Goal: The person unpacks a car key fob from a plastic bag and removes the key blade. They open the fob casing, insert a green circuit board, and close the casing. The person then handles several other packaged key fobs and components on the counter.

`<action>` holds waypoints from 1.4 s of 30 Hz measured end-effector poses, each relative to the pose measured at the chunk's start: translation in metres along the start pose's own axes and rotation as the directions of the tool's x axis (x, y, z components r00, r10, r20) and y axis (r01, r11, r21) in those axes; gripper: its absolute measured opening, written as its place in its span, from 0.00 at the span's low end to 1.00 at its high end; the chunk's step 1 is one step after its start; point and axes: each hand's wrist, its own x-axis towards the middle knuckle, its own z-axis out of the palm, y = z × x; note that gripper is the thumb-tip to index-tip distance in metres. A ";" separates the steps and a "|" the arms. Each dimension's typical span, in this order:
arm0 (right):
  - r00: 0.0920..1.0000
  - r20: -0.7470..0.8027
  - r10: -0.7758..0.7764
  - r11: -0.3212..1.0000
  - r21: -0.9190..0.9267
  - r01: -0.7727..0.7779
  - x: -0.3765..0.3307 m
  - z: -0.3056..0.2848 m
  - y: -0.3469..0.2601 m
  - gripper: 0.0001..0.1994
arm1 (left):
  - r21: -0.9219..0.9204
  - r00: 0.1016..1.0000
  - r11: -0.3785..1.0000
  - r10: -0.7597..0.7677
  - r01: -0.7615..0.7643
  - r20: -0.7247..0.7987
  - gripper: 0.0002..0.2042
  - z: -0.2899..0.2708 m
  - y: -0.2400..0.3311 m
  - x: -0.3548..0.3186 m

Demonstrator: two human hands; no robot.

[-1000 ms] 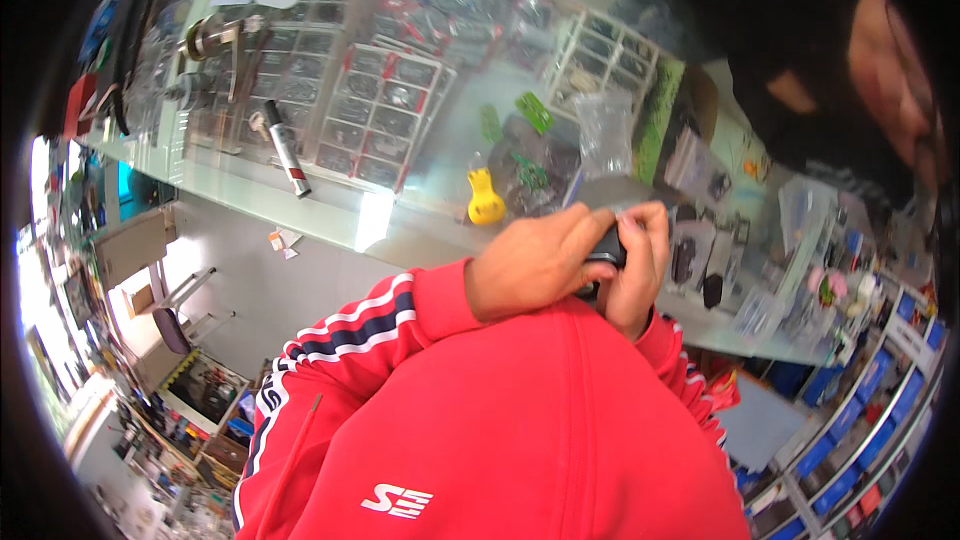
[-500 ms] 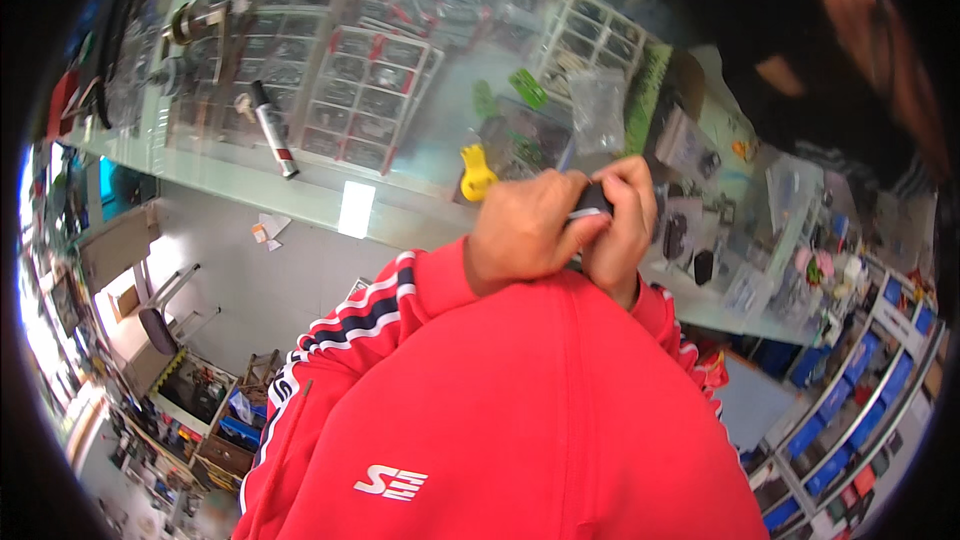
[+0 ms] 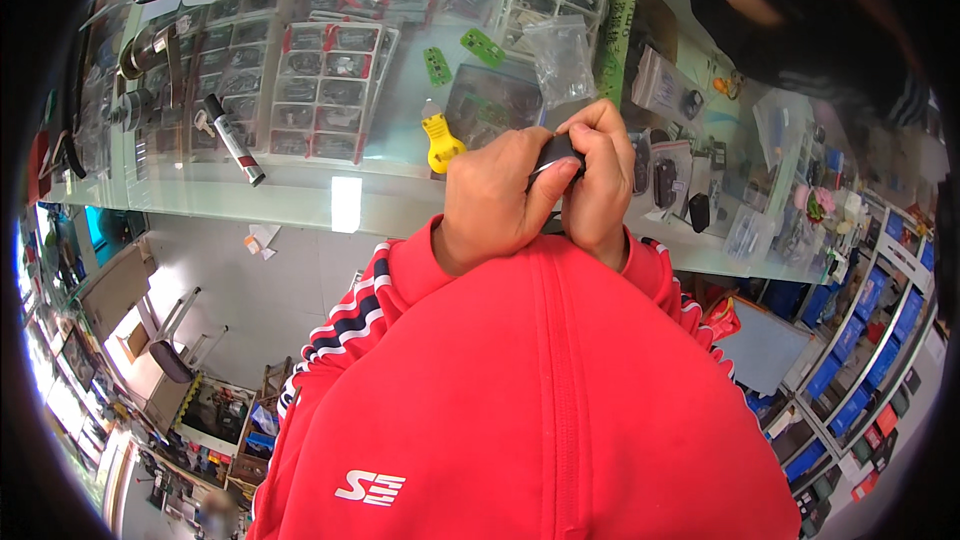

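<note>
Close in front of my chest, both hands grip a small black key fob (image 3: 560, 151) with a pale edge. The thumb of my left hand (image 3: 492, 188) presses along its near side. Bent fingers of my right hand (image 3: 603, 172) wrap its right side, so much of the fob is hidden. Just left of my left hand lies a yellow-handled pry tool (image 3: 442, 146) with a short metal tip. Beyond it, on the glass counter, rest one green circuit board (image 3: 437, 66) and a second green circuit board (image 3: 482, 46). A clear plastic bag (image 3: 561, 60) lies past my fingers.
Trays of small bagged parts (image 3: 327, 90) cover the left of the glass counter (image 3: 290, 202), near a marker (image 3: 235, 145). Several dark fobs (image 3: 664, 183) lie to the right. Across the counter is a person in dark clothing (image 3: 800, 30). Blue-bin shelves (image 3: 850, 340) stand at right.
The whole view has shifted, and counter items sit further left and higher in the picture. Both hands still hold the fob, which is turned slightly, showing more of its dark face.
</note>
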 end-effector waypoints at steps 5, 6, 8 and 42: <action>0.999 0.006 -0.041 0.999 0.033 0.041 0.002 0.002 0.000 0.05 | 0.017 1.000 1.000 -0.001 0.001 0.008 0.10 -0.002 0.001 0.001; 0.999 0.028 -0.026 0.999 0.043 0.025 0.001 0.002 0.000 0.05 | 0.022 1.000 1.000 -0.017 0.016 0.024 0.10 -0.003 0.003 0.000; 0.999 0.035 0.019 0.998 0.053 -0.021 0.000 0.000 -0.003 0.05 | 0.009 0.998 0.999 -0.042 0.042 0.055 0.11 -0.004 0.005 0.000; 0.975 0.193 0.112 0.990 0.069 -0.127 -0.059 -0.170 0.019 0.08 | -0.167 0.749 0.794 -0.448 0.584 0.489 0.21 0.100 0.053 -0.053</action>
